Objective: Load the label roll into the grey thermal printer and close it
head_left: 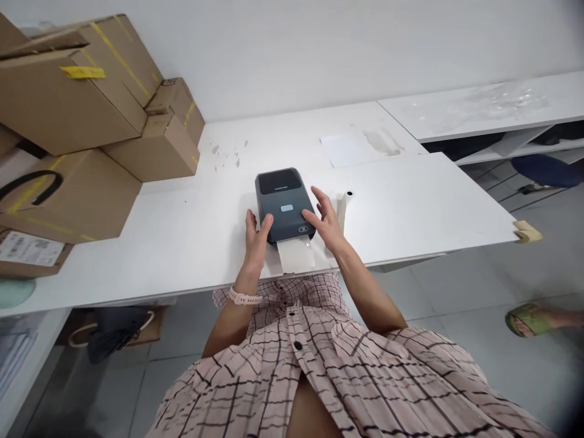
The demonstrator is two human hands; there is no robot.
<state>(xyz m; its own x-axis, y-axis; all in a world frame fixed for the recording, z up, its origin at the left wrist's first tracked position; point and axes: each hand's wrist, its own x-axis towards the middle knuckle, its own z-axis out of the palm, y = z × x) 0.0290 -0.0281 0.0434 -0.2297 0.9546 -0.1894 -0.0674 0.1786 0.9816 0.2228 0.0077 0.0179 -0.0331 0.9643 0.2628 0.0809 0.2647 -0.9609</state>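
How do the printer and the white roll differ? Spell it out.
The printer is dark; the white roll is pale. The printer is broad and boxy, the white roll slim and tube-like. The printer sits between left hand and right hand; the white roll lies outside them. Both rest on the white table.

— State of the printer (283, 202)?
— Boxy, slate-coloured, black panel (279, 180) at the far end, pale rectangle (286, 208) on top; sits flat on the worktop (191, 231).
— The strip (296, 254)?
— White, protruding from the near end; any print cannot be discerned.
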